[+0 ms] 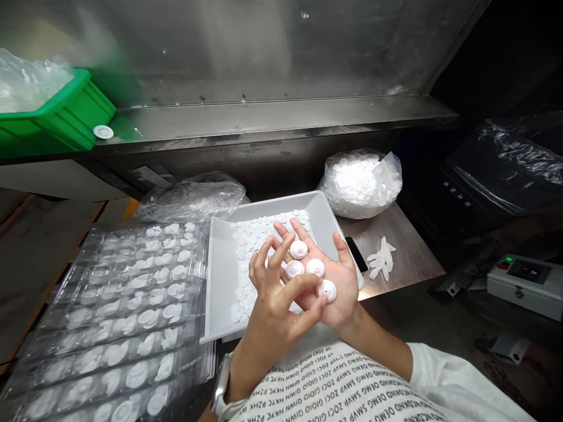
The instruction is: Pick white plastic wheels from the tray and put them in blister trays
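Observation:
Several small round white plastic discs (315, 268), each with a raised centre, lie on the upturned palm of my right hand (341, 287). That hand is spread flat with its fingers stretched out, cradling the discs. From the left, my left hand (275, 299) reaches across it. Its thumb and index finger close on the edge of the white disc (327, 291) nearest my wrist, while its other fingers are loosely curled. Beneath both hands is a grey tray (220, 293), with many similar white discs (250, 237) spread over its floor, partly hidden by my hands.
Clear plastic trays (127, 310) holding white parts are stacked at left. Behind are a clear bag (193, 196) and a full bag of white parts (363, 181). A phone (356, 254) and white glove (382, 259) lie right. A green bin (57, 120) stands on the metal ledge (264, 120).

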Available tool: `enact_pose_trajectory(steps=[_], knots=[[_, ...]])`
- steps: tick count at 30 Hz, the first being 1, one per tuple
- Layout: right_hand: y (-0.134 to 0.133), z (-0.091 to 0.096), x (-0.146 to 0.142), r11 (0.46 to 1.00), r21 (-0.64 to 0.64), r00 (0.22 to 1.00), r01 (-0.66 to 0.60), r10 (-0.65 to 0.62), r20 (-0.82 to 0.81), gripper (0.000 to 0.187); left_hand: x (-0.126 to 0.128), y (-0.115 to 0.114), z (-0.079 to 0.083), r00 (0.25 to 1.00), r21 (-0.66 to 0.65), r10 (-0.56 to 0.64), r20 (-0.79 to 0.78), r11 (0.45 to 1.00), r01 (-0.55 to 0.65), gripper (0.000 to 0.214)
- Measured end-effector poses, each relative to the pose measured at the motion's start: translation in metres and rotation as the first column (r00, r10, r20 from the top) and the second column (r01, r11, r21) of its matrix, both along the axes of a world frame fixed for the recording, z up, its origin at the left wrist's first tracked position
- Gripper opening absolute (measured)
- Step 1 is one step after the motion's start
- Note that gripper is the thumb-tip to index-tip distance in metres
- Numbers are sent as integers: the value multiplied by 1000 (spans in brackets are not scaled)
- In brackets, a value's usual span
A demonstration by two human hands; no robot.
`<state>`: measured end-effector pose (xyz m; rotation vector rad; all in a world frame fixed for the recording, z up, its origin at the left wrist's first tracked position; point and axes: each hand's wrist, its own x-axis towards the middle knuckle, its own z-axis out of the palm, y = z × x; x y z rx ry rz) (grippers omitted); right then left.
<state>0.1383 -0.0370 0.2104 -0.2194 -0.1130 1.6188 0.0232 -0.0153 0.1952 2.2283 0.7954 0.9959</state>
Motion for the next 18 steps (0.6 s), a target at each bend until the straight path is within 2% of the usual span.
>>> enact_pose_trajectory(steps=[7, 11, 18], knots=[[1, -2, -1, 998, 58, 996, 25, -20, -88, 62, 0, 0, 0, 997, 12, -2, -81, 1000, 3, 21], [1, -2, -1, 998, 65, 996, 25, -19, -86, 61, 0, -1, 1, 996, 42, 36, -79, 999, -33, 23], [-1, -1, 0, 997, 76, 998, 24, -19, -57, 60, 1, -1, 2, 996, 22, 56, -74, 998, -54, 20]])
